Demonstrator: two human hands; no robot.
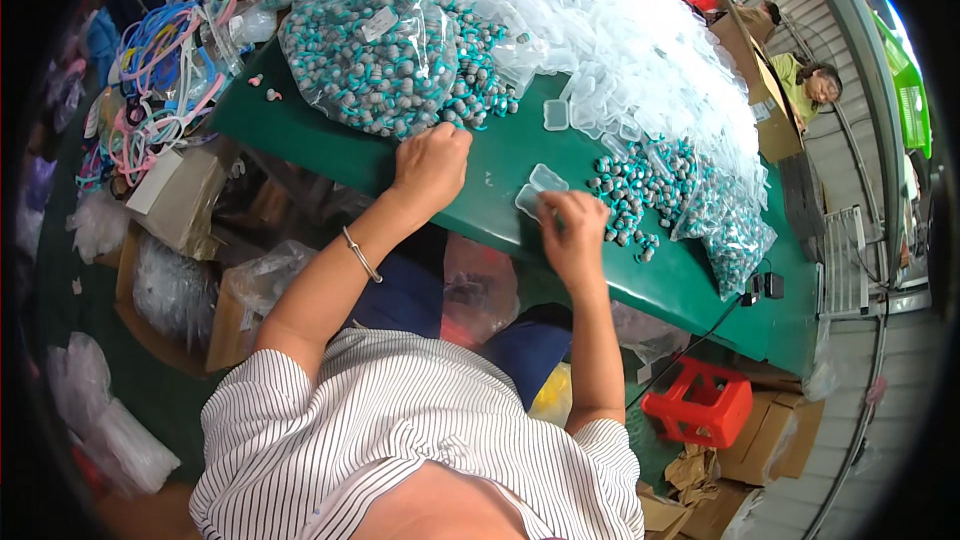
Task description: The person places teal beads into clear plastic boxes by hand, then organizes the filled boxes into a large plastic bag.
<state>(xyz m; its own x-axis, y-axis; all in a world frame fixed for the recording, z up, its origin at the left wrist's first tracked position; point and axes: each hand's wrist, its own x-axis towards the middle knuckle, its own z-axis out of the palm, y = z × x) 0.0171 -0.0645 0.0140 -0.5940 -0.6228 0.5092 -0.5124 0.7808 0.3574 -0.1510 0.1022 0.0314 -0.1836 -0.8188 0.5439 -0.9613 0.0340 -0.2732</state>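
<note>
On the green table (490,165), my left hand (433,168) rests at the near edge of a heap of small grey and teal pieces (480,70). Its fingers are curled closed, and whatever they hold is hidden. Beside it lies a large clear bag (370,60) full of the same pieces. Farther right, my right hand (575,228) has its fingers closed at the edge of a small clear plastic case (546,180), which lies open with its two halves spread. Just right of this hand is another loose pile of grey and teal pieces (630,190).
A big mound of clear plastic cases (620,40) covers the far side. One case (555,115) lies apart. Coloured straps (170,70) hang at left. A second filled bag (735,240), a cable and a red stool (700,402) are at right. Another person (805,85) sits beyond.
</note>
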